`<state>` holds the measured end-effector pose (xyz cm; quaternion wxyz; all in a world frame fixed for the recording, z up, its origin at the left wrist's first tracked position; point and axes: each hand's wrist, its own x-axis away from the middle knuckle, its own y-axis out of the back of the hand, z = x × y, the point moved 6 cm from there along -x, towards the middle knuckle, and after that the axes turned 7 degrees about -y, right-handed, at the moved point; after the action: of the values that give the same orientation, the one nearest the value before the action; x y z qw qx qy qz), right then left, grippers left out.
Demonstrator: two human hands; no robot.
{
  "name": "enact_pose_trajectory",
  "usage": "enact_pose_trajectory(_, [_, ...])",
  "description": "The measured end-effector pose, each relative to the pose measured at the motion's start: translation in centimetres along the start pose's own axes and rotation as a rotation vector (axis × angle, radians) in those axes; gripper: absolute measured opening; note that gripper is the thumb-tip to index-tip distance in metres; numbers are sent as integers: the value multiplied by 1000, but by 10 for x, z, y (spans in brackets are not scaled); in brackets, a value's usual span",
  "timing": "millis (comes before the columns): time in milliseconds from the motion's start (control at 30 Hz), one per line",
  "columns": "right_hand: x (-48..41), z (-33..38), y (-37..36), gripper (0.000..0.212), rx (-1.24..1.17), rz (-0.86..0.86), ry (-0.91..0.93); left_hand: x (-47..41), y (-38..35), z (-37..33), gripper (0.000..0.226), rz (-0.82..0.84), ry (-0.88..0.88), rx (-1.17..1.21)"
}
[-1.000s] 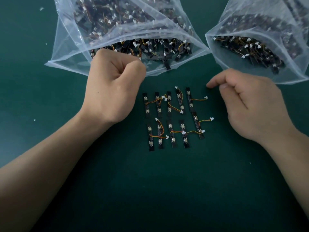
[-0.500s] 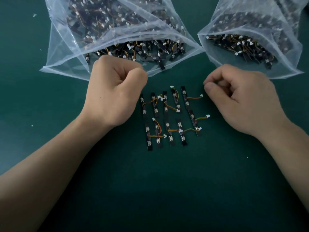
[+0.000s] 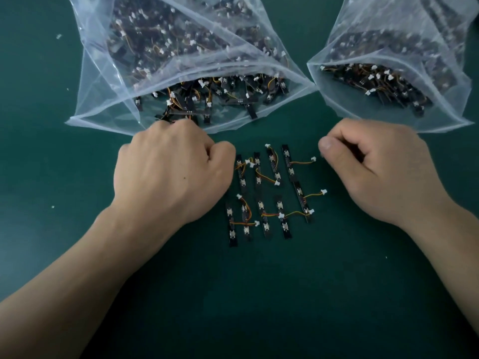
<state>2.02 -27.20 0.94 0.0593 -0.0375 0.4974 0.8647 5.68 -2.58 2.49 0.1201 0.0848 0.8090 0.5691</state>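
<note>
Clear parts bag [image 3: 440, 110] at far right, green mat [image 3: 259, 294]

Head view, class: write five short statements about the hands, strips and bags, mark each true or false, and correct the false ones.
1. The loose strips lie on the mat between the left hand and the right hand. True.
2. The right hand lies flat with straight fingers. False: its fingers are curled.
3. The left bag and the right bag are clear plastic. True.
4. Both bags are empty. False: both hold many dark strips.
5. The mat is red. False: it is dark green.
</note>
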Motion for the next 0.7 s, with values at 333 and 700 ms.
enact_pose_trajectory(333, [1,5,-6,25,-91,40,61,1,-5,-10,45,42,-3,165])
enact_pose_trajectory(700, [2,21,-14,24,-152,124,83,4,-10,-9,29,-18,-42,140])
